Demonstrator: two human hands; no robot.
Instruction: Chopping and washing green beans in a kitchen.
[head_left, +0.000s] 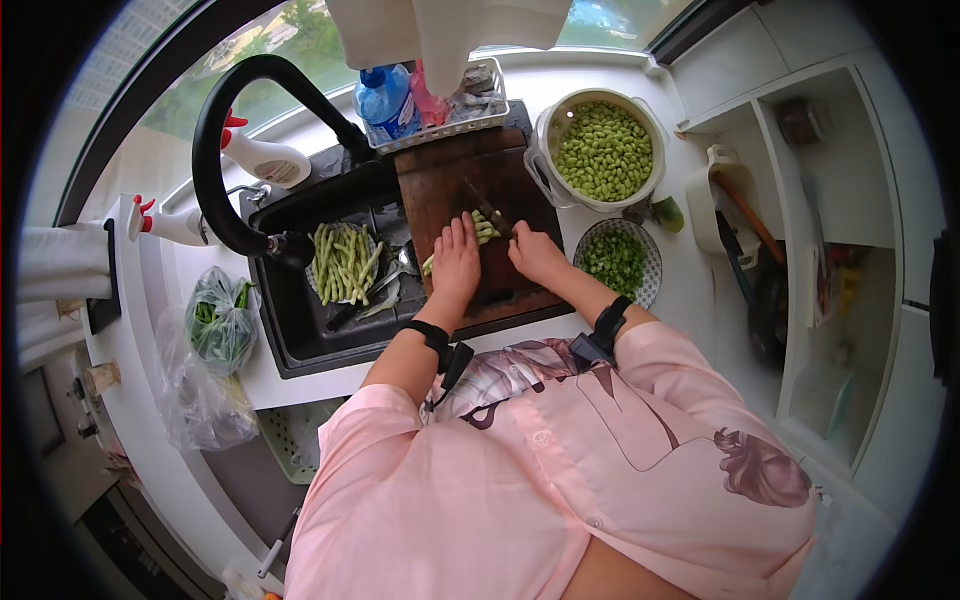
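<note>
My right hand (534, 255) grips a kitchen knife (489, 208), its blade slanting up and left over a dark wooden cutting board (442, 172). Flat over green bean pods (486, 227) on the board lies my left hand (456, 259), fingers close together; pod ends show beside its fingertips and at its left edge. More pods (345, 262) are heaped in a dish inside the black sink (300, 341), left of the board. On the right stand a white pot (546, 169) of shelled green beans (606, 152) and a patterned bowl (654, 277) of chopped greens (613, 260).
A black faucet (206, 157) arches over the sink's left side. Behind the board is a white basket (450, 135) with a blue bottle (386, 101). Spray bottles (274, 161) and a bag of green vegetables (221, 319) are at left. A utensil holder (701, 206) stands by the right shelves.
</note>
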